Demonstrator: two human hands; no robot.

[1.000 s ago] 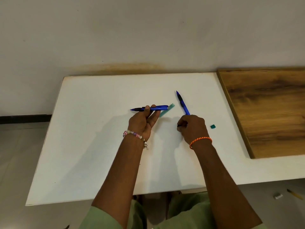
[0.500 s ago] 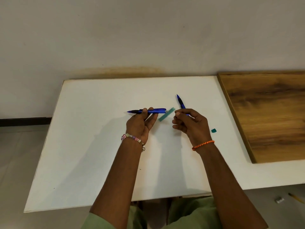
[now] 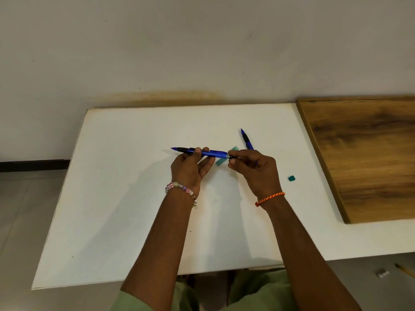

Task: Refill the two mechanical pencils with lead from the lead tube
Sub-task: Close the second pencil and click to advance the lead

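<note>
Fingers curled round pencil

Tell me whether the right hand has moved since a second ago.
Yes. The right hand moved left, away from the green cap, to the held pencil's end.

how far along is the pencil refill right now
Looks done: the small teal cap lies apart from the lead tube on the white table. In hand: the left hand holds one pencil level while the right hand pinches at its rear end. Left: the second pencil lies on the table; whether it is filled cannot be told.
</note>
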